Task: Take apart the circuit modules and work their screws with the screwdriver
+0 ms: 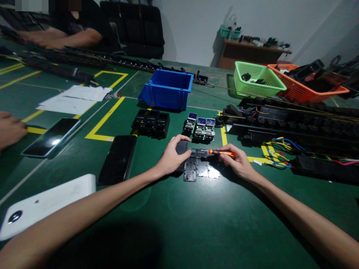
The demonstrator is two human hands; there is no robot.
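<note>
My left hand (171, 157) is closed around a small black plastic case (181, 147) on the green mat. My right hand (237, 161) grips an orange-handled screwdriver (221, 152), its shaft pointing left toward the case. Just below, between my hands, lie three flat black cover plates (201, 169). Behind them stand three small circuit modules with blue displays (200, 127). A row of black housings (151, 122) sits further left.
A blue bin (168, 89) stands behind the parts. Green basket (256, 79) and orange basket (305, 84) sit at back right, wired assemblies (280, 144) at right. Two dark phones (117, 158) (52, 136) and a white device (47, 203) lie left. Another person's hand (9, 129) rests at left.
</note>
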